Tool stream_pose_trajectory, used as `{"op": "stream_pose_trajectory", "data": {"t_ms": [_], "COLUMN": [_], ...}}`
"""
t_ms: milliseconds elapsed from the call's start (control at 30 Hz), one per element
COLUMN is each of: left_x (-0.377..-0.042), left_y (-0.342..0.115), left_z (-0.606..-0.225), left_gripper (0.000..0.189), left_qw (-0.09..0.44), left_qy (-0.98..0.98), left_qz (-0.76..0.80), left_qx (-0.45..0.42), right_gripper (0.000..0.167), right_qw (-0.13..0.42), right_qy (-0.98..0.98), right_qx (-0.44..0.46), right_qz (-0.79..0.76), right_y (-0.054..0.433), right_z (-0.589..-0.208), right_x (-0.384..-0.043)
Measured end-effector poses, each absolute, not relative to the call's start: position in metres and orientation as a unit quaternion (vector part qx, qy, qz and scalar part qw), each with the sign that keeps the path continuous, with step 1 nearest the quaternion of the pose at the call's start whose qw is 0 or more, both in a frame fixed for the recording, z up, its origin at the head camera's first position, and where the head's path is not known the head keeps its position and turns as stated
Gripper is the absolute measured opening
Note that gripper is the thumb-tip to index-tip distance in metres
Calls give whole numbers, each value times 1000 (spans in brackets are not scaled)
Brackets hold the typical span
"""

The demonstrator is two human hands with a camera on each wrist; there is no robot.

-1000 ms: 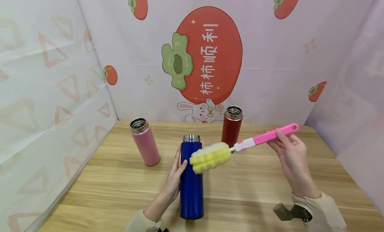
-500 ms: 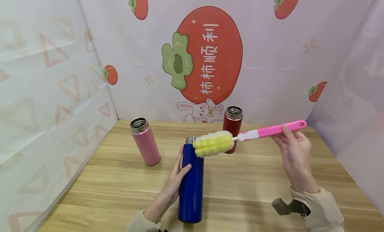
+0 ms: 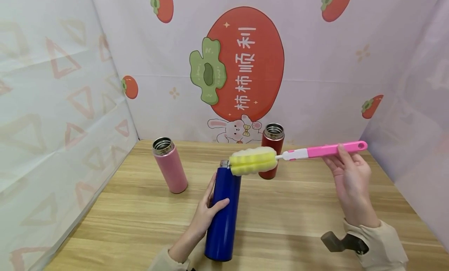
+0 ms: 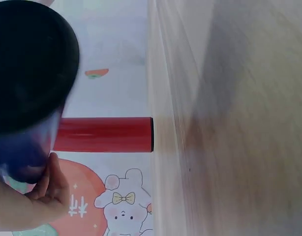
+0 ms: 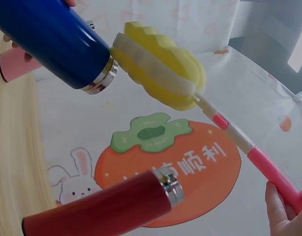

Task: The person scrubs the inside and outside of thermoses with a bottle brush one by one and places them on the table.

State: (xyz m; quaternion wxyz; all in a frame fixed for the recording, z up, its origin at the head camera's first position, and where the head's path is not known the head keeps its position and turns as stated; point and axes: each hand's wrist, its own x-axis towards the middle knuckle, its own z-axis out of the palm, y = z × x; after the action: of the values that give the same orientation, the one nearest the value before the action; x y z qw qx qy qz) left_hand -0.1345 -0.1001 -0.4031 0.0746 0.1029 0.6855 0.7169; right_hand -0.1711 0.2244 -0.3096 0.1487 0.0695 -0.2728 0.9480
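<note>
My left hand [image 3: 205, 214] holds a tall blue vacuum flask [image 3: 221, 228] around its side, thumb across the front. The flask leans to the right, lidless, with its steel neck [image 5: 103, 77] at the top; its dark base [image 4: 30, 66] is off the table in the left wrist view. Between thumb and fingers, my right hand [image 3: 352, 181] pinches the pink handle of a bottle brush [image 3: 333, 149]. The brush lies nearly level, its yellow-and-white sponge head [image 3: 253, 162] beside the flask's neck and partly covering it. Whether sponge and flask touch, I cannot tell.
An open pink flask [image 3: 172, 169] stands on the wooden table [image 3: 140, 224] at the left. Behind the sponge stands an open red flask [image 5: 102, 206]. A printed cloth backdrop [image 3: 315, 68] rises behind the table, with cloth along both sides.
The brush has moved up and to the right with my right hand. The blue flask has tipped to the right, its base swinging left, while my left hand keeps hold of it.
</note>
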Motion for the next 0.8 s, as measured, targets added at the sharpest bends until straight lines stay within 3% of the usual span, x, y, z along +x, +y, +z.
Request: {"op": "stream_pose_trajectory", "data": {"t_ms": [167, 533, 800], "left_x": [-133, -133, -131], "left_y": [-102, -100, -98], "left_z": [-404, -399, -397], "left_gripper": [59, 53, 59], "left_qw": [59, 132, 93], "left_qy": [674, 612, 637], "left_qz": [725, 769, 758], "left_qx": [128, 126, 106], "right_gripper": [8, 10, 10], "right_qw": [140, 162, 149], "right_qy": [-268, -286, -295], "right_qx": [76, 70, 81], "right_qz": [950, 942, 940], "right_y": [227, 225, 225], "right_z": [-310, -308, -310], "right_x": [-170, -170, -168]}}
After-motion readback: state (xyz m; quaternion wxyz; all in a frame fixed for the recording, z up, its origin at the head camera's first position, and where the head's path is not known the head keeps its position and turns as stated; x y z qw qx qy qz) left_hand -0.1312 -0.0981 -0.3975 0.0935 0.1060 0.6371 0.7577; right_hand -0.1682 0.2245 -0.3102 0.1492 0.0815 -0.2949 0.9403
